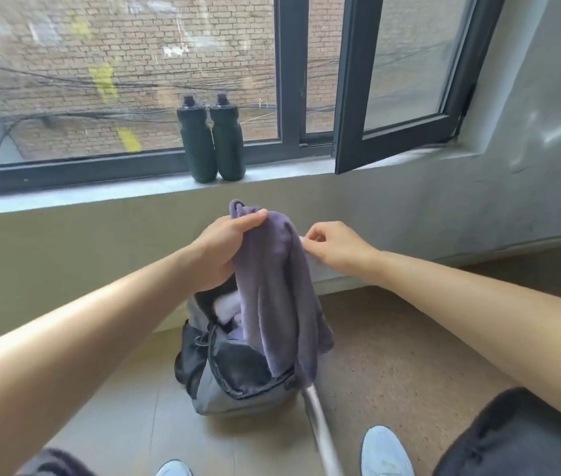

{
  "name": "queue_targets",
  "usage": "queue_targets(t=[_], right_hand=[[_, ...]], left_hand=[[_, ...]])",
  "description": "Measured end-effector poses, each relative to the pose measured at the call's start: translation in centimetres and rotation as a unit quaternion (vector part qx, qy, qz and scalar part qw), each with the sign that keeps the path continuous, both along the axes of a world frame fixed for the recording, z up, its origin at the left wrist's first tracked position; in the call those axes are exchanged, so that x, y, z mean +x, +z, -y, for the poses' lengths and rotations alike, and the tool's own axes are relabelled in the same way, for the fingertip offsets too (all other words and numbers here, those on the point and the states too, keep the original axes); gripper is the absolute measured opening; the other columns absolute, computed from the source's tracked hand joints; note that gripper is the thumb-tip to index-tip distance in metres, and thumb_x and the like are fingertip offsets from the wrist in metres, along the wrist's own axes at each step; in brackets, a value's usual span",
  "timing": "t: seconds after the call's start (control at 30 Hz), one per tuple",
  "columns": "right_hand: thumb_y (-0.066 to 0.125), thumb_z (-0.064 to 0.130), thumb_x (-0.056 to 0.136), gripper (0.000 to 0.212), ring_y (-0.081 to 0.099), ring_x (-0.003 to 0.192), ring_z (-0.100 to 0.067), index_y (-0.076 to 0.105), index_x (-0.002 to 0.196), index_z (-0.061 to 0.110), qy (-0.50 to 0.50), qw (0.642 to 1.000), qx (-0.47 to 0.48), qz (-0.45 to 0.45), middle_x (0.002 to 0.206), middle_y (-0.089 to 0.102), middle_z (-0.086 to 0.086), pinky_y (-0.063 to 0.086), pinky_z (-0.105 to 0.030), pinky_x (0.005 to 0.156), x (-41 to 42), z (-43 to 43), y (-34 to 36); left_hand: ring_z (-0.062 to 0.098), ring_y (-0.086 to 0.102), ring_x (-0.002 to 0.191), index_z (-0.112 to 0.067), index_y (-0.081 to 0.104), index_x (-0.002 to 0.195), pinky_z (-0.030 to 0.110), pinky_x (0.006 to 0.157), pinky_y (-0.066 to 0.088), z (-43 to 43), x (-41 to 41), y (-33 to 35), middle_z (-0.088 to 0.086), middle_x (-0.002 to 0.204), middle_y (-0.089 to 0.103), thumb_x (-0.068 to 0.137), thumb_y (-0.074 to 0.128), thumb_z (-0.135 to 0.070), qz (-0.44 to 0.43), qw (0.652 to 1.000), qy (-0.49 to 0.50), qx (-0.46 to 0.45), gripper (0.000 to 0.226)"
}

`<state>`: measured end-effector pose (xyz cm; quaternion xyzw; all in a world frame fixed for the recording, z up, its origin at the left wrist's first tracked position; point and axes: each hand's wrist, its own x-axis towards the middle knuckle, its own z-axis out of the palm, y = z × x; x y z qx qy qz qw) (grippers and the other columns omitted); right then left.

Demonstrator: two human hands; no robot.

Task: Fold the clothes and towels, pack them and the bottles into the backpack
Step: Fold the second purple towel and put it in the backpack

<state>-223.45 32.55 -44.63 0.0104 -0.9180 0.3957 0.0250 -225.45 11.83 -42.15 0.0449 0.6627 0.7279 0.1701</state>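
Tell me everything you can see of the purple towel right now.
The purple towel looks like soft, fuzzy terry, bunched and hanging in loose vertical folds. The left hand grips its top; the right hand pinches its right edge. Its lower end drapes over the open grey backpack on the floor.

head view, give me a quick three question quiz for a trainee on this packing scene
1. True or false: both bottles are already inside the backpack.
2. Which of the hands grips the top of the purple towel? A) left B) right C) neither
3. Fill in: the backpack stands on the floor with its top ____.

Key:
1. False; they stand side by side on the window sill.
2. A; the left hand clamps the towel's top, while the right hand pinches at its side edge.
3. Open; white cloth shows inside.
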Motion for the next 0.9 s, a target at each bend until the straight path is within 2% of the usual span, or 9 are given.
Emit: queue_targets(t=[0.1,0.2,0.3,0.37,0.43,0.53,0.7,0.8,0.9], right_hand=[[0.048,0.056,0.101,0.051,0.063,0.074,-0.02,0.064,0.079,0.012,-0.009,0.995,-0.028,0.092,0.076,0.066,-0.003,0.05,-0.03,0.071,0.2,0.1,-1.1],[0.035,0.071,0.097,0.07,0.07,0.082,-0.018,0.073,0.088,0.012,0.04,0.978,-0.052,0.196,0.087,0.074,-0.004,0.056,-0.03,0.079,-0.3,-0.2,-1.1],[0.057,0.068,0.088,0.054,0.073,0.097,-0.019,0.07,0.111,0.022,0.113,0.977,-0.098,0.154,0.104,0.074,-0.001,0.059,-0.03,0.09,-1.1,-0.1,-1.3],[0.072,0.049,0.089,0.037,0.071,0.084,-0.01,0.069,0.115,0.022,0.124,0.987,-0.067,0.078,0.098,0.074,0.001,0.057,-0.017,0.078,-2.0,0.7,-2.0],[0.075,0.031,0.091,0.017,0.062,0.068,-0.007,0.073,0.102,0.018,0.104,0.993,-0.057,0.021,0.082,0.071,0.004,0.051,-0.019,0.068,-3.1,1.8,-2.6],[0.07,0.02,0.093,0.009,0.055,0.064,-0.009,0.073,0.086,0.016,0.087,0.993,-0.078,0.008,0.073,0.066,0.004,0.047,-0.018,0.062,-4.1,3.0,-2.6],[0.065,0.02,0.095,0.015,0.058,0.064,-0.012,0.067,0.082,0.013,0.079,0.99,-0.105,0.041,0.076,0.065,0.001,0.043,-0.014,0.05,-4.1,4.0,-1.8],[0.066,0.035,0.096,0.025,0.066,0.07,-0.015,0.072,0.088,0.012,0.131,0.977,-0.047,0.159,0.083,0.072,-0.005,0.055,-0.023,0.06,-3.4,4.2,-1.8],[0.069,0.05,0.091,0.051,0.068,0.103,-0.023,0.062,0.128,0.015,0.175,0.961,0.056,0.206,0.124,0.069,-0.011,0.059,-0.039,0.088,-2.8,4.4,-3.0]], left_hand=[[0.009,0.072,0.083,-0.026,0.068,0.095,0.028,0.078,0.054,0.4,-1.1,0.4,-0.007,0.089,0.075,0.1,0.065,-0.038,0.02,0.996,0.061,0.064,0.013],[0.007,0.075,0.072,-0.024,0.068,0.1,0.026,0.067,0.054,0.7,-2.1,-0.1,-0.007,0.079,0.079,0.101,0.061,-0.043,0.026,0.989,0.106,0.095,0.021],[0.015,0.075,0.093,-0.017,0.069,0.11,0.032,0.083,0.057,1.3,-3.0,-0.4,0.0,0.098,0.079,0.101,0.059,-0.049,0.037,0.985,0.129,0.112,0.034],[0.019,0.073,0.1,-0.019,0.068,0.106,0.036,0.094,0.056,1.5,-3.6,-0.4,0.003,0.102,0.076,0.101,0.059,-0.05,0.036,0.983,0.127,0.127,0.032],[0.022,0.073,0.103,-0.02,0.069,0.108,0.038,0.098,0.055,1.7,-3.9,-0.2,0.005,0.105,0.076,0.099,0.062,-0.049,0.035,0.982,0.12,0.141,0.032],[0.023,0.073,0.106,-0.018,0.069,0.118,0.039,0.098,0.055,2.2,-4.1,-0.1,0.008,0.112,0.075,0.099,0.063,-0.047,0.034,0.981,0.123,0.148,0.036],[0.018,0.074,0.087,-0.018,0.07,0.099,0.035,0.084,0.056,3.7,-3.9,-0.2,0.003,0.089,0.076,0.102,0.06,-0.042,0.036,0.976,0.157,0.143,0.027],[0.023,0.073,0.105,-0.014,0.072,0.115,0.039,0.096,0.056,4.7,-3.6,0.3,0.006,0.114,0.076,0.103,0.058,-0.043,0.042,0.973,0.158,0.165,0.035],[0.029,0.068,0.12,-0.011,0.067,0.135,0.044,0.105,0.052,5.3,-3.0,1.1,0.013,0.129,0.071,0.102,0.057,-0.045,0.049,0.975,0.13,0.175,0.048]])
